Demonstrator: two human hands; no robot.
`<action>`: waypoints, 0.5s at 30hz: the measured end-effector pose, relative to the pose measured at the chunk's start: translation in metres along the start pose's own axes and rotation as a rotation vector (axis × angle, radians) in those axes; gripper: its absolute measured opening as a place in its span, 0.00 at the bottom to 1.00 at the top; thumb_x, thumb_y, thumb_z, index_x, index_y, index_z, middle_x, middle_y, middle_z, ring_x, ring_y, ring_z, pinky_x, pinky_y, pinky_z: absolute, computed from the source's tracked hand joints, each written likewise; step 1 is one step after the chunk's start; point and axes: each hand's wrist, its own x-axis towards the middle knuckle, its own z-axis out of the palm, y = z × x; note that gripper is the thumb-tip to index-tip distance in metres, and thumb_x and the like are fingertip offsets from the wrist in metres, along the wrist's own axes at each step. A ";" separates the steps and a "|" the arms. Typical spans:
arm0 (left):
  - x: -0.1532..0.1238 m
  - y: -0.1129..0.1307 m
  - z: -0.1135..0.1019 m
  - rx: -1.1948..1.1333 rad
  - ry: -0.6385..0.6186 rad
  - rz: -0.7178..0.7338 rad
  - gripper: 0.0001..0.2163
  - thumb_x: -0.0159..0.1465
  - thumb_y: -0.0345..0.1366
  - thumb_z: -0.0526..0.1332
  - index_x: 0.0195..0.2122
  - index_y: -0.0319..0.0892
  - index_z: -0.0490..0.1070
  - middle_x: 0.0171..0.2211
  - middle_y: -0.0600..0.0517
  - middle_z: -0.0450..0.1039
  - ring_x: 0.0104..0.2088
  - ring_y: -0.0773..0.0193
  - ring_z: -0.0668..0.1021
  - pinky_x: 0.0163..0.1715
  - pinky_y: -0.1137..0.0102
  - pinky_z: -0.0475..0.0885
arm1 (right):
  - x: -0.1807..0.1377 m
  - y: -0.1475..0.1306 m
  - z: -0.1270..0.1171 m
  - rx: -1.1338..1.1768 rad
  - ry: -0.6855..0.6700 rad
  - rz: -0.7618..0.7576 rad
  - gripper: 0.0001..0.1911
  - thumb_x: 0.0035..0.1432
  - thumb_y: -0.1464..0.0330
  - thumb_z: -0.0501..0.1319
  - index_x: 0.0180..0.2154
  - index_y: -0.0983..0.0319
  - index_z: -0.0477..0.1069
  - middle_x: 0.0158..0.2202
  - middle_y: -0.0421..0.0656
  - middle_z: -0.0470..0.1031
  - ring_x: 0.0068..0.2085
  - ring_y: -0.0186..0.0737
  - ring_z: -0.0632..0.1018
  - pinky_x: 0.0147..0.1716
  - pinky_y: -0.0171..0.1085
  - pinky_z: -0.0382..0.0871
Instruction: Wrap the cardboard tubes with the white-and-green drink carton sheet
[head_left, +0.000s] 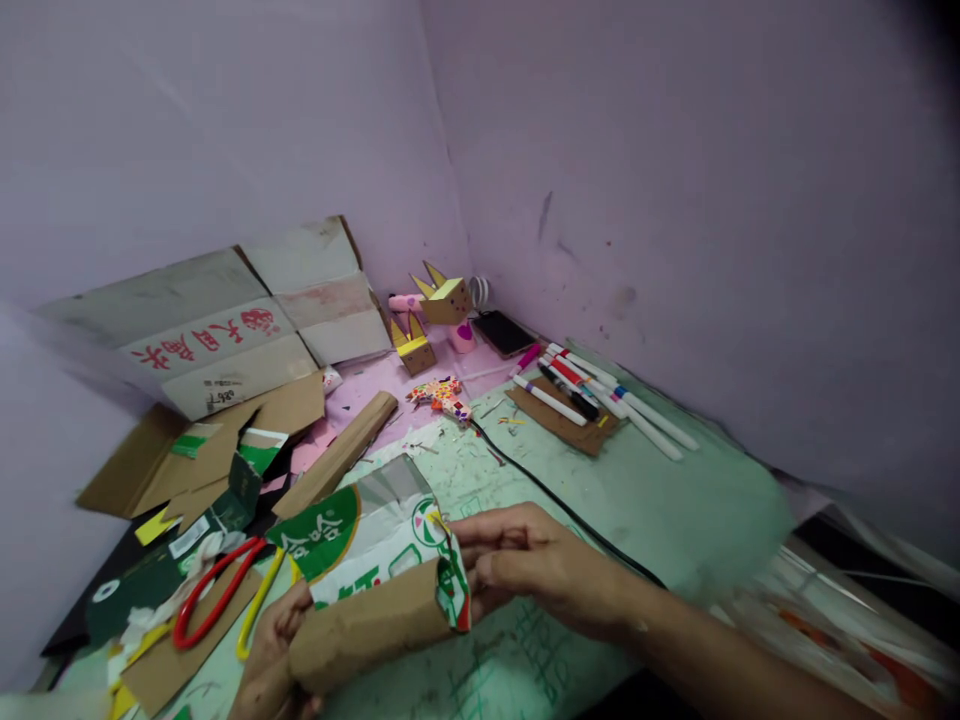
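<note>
Gripping the curled brown cardboard sheet with green-and-white print (pixel 367 625) just right of the red-and-yellow-handled scissors (pixel 217 600), long axis running left to right. Our left hand (pixel 270 655) cups its left end, our right hand (pixel 529 565) pinches the printed right edge, both touching it.

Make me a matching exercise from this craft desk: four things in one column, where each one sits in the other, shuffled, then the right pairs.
Things
1. rolled cardboard
2. scissors
3. markers
4. phone

Places
A. on a brown cardboard strip
B. held between the left hand and right hand
C. lying flat beside the pink figure
D. on scraps, left of the left hand

Pairs: 1-B, 2-D, 3-A, 4-C
</note>
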 end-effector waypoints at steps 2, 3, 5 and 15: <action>-0.003 0.003 0.003 0.012 0.014 -0.004 0.14 0.36 0.33 0.68 0.22 0.41 0.65 0.11 0.63 0.61 0.07 0.77 0.58 0.04 0.81 0.55 | 0.001 0.000 0.002 -0.022 0.032 0.014 0.18 0.43 0.75 0.60 0.40 0.63 0.77 0.28 0.39 0.77 0.28 0.29 0.75 0.32 0.31 0.70; -0.005 0.004 0.004 0.022 0.026 -0.001 0.14 0.36 0.33 0.69 0.21 0.41 0.64 0.11 0.63 0.61 0.07 0.78 0.57 0.04 0.81 0.55 | 0.002 0.000 0.002 -0.030 0.051 0.023 0.17 0.41 0.75 0.62 0.38 0.63 0.77 0.27 0.38 0.76 0.27 0.29 0.75 0.31 0.31 0.70; -0.007 0.005 0.005 0.039 0.046 0.013 0.15 0.35 0.33 0.68 0.20 0.40 0.62 0.11 0.63 0.60 0.07 0.78 0.57 0.03 0.81 0.55 | 0.006 0.003 0.003 -0.054 0.087 0.041 0.14 0.37 0.75 0.64 0.32 0.64 0.76 0.24 0.36 0.74 0.26 0.29 0.73 0.28 0.29 0.68; -0.010 0.004 0.008 0.194 0.009 0.066 0.13 0.34 0.29 0.67 0.14 0.42 0.60 0.10 0.61 0.58 0.11 0.74 0.60 0.08 0.80 0.53 | 0.013 0.025 -0.001 -0.303 0.231 -0.029 0.08 0.41 0.78 0.61 0.16 0.63 0.66 0.17 0.32 0.65 0.23 0.29 0.66 0.23 0.28 0.60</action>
